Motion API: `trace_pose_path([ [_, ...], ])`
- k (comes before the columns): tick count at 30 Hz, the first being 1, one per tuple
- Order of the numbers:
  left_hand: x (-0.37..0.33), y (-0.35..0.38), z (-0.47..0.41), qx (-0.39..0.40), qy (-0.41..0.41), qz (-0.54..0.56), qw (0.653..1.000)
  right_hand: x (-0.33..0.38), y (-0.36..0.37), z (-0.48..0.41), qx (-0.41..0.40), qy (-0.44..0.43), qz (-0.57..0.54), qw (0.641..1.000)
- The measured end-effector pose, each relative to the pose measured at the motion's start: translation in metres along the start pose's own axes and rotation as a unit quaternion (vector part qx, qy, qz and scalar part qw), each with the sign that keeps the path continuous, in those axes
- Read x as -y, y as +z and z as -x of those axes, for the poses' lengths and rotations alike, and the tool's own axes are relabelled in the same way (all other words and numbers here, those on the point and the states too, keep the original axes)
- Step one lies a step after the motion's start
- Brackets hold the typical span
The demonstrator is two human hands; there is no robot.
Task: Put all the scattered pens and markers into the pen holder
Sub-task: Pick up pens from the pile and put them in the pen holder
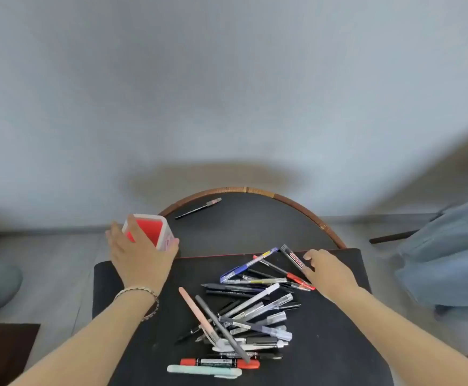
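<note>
While my left hand [141,257] gripped the pen holder [150,231], my right hand [328,271] pinched a black marker [292,256] beside the pile of pens [244,316]; lifting it across to the holder seemed next.

A dense pile of pens and markers [244,316] crosses the middle of the dark surface [338,344], leaving bare room along its right side and near left corner. The left hand [141,257] covers the near side of the pen holder [154,229]. Beyond, the round table [255,224] lies open except for one black pen [198,208].
</note>
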State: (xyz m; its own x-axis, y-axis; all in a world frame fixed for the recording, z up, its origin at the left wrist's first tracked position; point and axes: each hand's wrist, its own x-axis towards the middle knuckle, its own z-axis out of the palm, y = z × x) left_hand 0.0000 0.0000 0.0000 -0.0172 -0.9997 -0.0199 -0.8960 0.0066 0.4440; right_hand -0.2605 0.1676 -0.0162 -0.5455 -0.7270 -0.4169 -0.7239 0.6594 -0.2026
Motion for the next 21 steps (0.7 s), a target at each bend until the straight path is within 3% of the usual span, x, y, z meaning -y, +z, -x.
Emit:
trace_pose_path([
  [6, 0.017, 0.027, -0.012, -0.090, 0.017, 0.065, 0.994, -0.004, 0.031, -0.024, 0.001, -0.022, 0.044, 0.999],
  [10, 0.026, 0.015, -0.005, -0.105, 0.018, 0.157, 0.982, -0.011, 0.031, -0.028, -0.055, -0.031, -0.065, 0.996],
  [12, 0.026, 0.005, 0.010, -0.114, 0.036, 0.193, 0.974, -0.013, 0.033, -0.023, -0.034, -0.066, -0.069, 0.995],
  [21, 0.019, -0.022, 0.119, -0.028, 0.109, 0.287, 0.951, -0.002, 0.042, 0.010, -0.019, -0.049, -0.024, 0.998],
])
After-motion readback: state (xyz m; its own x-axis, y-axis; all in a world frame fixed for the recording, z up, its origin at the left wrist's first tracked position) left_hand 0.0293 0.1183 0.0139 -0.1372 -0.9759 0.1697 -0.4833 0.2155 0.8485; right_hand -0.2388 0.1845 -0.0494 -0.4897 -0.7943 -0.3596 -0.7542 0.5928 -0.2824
